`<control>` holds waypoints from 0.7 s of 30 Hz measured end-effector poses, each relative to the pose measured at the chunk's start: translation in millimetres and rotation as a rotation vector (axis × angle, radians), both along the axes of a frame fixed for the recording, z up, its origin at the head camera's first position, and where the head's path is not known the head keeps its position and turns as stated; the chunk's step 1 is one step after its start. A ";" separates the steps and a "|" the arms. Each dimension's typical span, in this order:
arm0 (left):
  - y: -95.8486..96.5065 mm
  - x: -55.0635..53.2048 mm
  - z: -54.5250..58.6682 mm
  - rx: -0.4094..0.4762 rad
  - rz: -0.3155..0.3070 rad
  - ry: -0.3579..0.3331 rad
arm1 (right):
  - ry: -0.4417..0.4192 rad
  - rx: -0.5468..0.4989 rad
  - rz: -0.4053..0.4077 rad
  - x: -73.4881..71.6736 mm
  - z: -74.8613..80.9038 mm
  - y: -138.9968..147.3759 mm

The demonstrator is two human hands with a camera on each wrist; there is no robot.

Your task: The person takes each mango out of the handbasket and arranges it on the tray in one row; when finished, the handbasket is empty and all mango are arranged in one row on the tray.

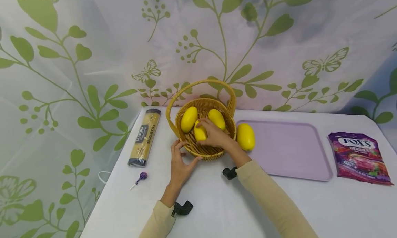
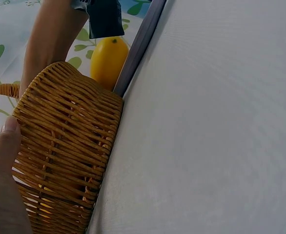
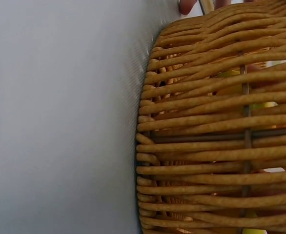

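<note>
**Right hand (image 1: 214,134) grasping a smooth, oval yellow fruit (image 1: 200,131) inside a round, tan wicker basket (image 1: 214,156)**

From my remote seat I see a white-covered table (image 1: 211,200) across the lower frame. A flat, rectangular lilac tray (image 1: 288,145) lies right of centre. The basket stands at the middle, its arched handle leaning toward the top of the frame, which I judge leaves the opening free for reaching in.

My left hand's fingers and thumb grip the basket's lower-left side, probably to steady the light wicker. My right fingers and thumb are curled round the fruit, likely because its slick skin needs a grasp from both sides. Two matching fruits lie behind it in the basket, and another sits at the tray's left end.

At far right lies a glossy purple Fox's sweets bag (image 1: 359,157); at left, a long clear pack of spaghetti (image 1: 145,138) and, below it, a small purple-wrapped lollipop (image 1: 143,176). All three lie well apart from the basket, perhaps to leave working room.
</note>
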State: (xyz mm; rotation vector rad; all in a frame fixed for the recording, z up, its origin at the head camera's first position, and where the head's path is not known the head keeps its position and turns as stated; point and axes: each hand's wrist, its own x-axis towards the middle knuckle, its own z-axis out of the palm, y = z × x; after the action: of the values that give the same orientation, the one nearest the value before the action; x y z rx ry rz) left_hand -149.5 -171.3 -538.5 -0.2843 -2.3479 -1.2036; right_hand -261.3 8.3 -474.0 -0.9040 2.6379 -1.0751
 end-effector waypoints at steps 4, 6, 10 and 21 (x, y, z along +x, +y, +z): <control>-0.8 -0.1 -0.2 -0.003 0.003 0.003 | 0.005 0.015 -0.008 0.2 0.7 -0.1; -1.1 -0.6 -0.9 -0.007 0.005 0.012 | 0.005 0.012 -0.007 0.4 1.5 0.4; -0.7 -1.1 -0.5 -0.004 -0.001 0.017 | 0.018 -0.007 -0.006 1.1 2.3 1.1; -1.1 -1.9 -2.8 -0.011 0.004 0.033 | 0.052 -0.043 -0.015 1.9 4.0 0.3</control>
State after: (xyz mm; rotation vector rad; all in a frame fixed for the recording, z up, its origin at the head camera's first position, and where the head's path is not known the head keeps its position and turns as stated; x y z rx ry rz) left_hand -151.4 -172.4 -541.2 -0.3011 -2.3261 -1.1757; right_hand -259.4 8.6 -469.9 -0.9340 2.6770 -1.1308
